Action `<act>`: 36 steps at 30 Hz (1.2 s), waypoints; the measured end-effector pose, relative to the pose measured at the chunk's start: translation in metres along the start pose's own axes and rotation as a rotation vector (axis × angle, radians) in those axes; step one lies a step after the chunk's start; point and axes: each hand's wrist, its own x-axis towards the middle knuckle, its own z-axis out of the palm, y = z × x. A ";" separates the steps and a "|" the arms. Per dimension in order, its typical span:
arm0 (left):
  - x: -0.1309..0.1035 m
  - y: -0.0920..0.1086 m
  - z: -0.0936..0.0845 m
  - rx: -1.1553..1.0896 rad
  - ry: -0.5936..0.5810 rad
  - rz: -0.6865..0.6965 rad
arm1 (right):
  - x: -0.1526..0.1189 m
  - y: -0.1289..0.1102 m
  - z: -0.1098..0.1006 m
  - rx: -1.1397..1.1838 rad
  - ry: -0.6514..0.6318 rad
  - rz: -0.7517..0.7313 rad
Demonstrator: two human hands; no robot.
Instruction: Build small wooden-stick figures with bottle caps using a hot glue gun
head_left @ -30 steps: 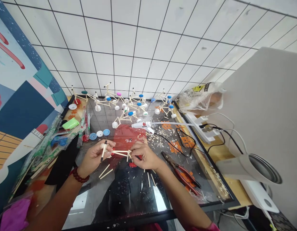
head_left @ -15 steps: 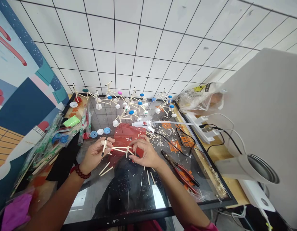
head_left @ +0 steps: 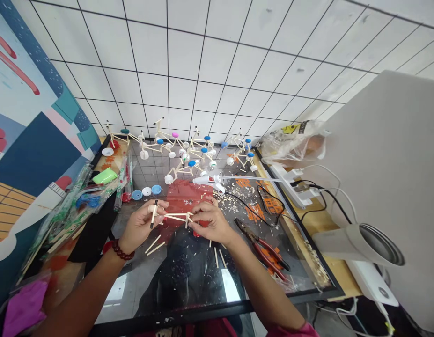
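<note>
- Shifting barely since a moment ago, the stick frame (head_left: 178, 215) seems steadied for careful positioning.
- Left hand (head_left: 137, 228) pinches its left end; right hand (head_left: 216, 225) pinches its right.

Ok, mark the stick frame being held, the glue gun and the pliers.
Stick frame (head_left: 176, 215): head view, on its upper long stick.
Glue gun (head_left: 207, 179): head view, on its white barrel.
Pliers (head_left: 253, 238): head view, near the pivot.

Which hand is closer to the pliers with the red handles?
Right. The right hand is to the left of the pliers; the left hand is farther left, at the far end of the stick frame.
</note>
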 end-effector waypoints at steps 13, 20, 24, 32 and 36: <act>-0.001 -0.003 0.001 -0.038 -0.020 0.010 | -0.002 0.002 0.001 -0.021 0.000 -0.036; -0.001 -0.003 0.002 -0.020 0.007 -0.001 | 0.001 -0.002 -0.004 -0.008 -0.046 -0.032; -0.002 -0.004 0.003 -0.041 -0.004 -0.008 | 0.000 0.001 -0.001 -0.035 -0.010 -0.043; -0.003 -0.004 0.001 -0.041 -0.008 0.007 | 0.000 0.002 -0.004 -0.015 -0.025 -0.092; -0.002 -0.004 0.000 -0.025 0.002 0.017 | 0.001 0.001 -0.007 0.002 -0.051 -0.102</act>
